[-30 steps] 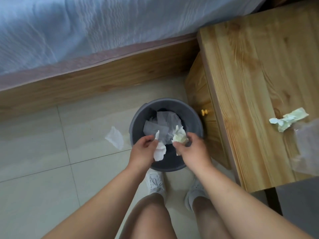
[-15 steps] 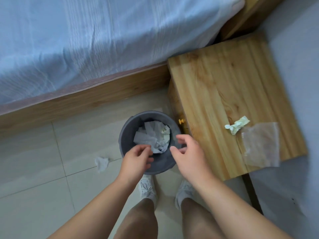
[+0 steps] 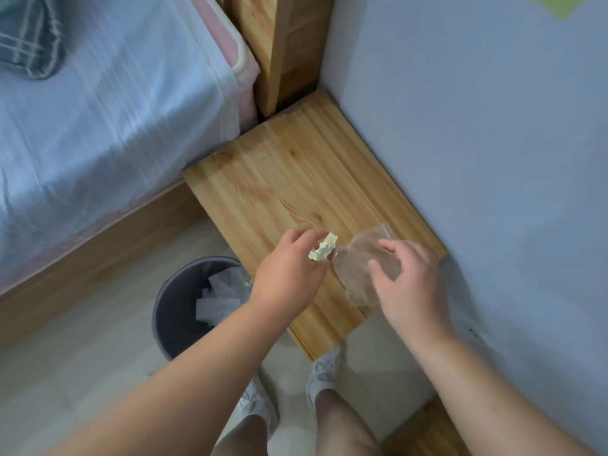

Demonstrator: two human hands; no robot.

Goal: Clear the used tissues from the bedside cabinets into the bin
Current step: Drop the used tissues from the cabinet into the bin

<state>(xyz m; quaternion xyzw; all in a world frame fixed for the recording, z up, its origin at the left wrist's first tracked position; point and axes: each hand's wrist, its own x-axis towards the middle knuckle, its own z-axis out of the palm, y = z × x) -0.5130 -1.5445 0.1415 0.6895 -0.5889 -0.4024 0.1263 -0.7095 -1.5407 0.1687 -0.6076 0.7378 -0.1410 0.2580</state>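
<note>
A crumpled yellowish tissue lies at the near part of the wooden bedside cabinet, and my left hand pinches it with its fingertips. My right hand hovers just right of it, fingers spread and loosely bent over a clear plastic wrapper that lies on the same top. The grey bin stands on the floor to the left of the cabinet, below my left forearm, and holds several white tissues.
The bed with a pale blue sheet runs along the left. A blue-grey wall bounds the cabinet on the right, and the wooden headboard stands behind it. My feet in white shoes are on the tiled floor below.
Both hands let tissues fall into the bin, then moved up and right onto the cabinet. My left hand took hold of the yellowish tissue; my right hand reached the plastic wrapper. The view swung right.
</note>
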